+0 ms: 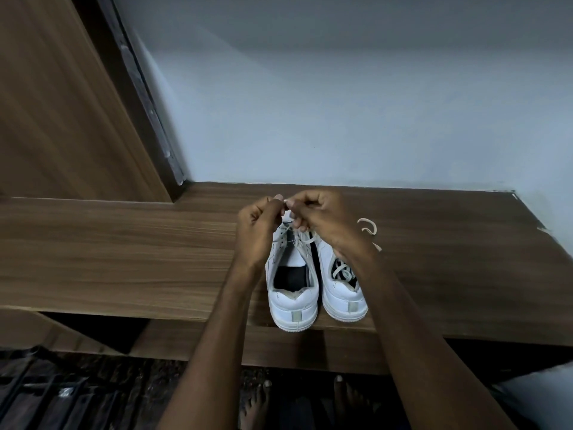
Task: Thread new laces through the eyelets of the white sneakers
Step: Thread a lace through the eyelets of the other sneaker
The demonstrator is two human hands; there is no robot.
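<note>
Two white sneakers stand side by side on a wooden shelf (pixel 124 259), heels toward me. The left sneaker (pixel 293 293) has its tongue and dark inside showing, with a white lace (pixel 305 238) running loosely across its upper eyelets. The right sneaker (pixel 342 290) is laced in a criss-cross. My left hand (pixel 259 231) and my right hand (pixel 316 214) meet above the toe end of the left sneaker, and both pinch the lace between fingertips. The toes of both sneakers are hidden behind my hands.
A loose end of lace (pixel 369 226) curls on the shelf to the right of the sneakers. A pale wall rises behind the shelf, and a wooden door panel (pixel 62 103) stands at the left. My bare feet (pixel 341 395) are on the dark floor below.
</note>
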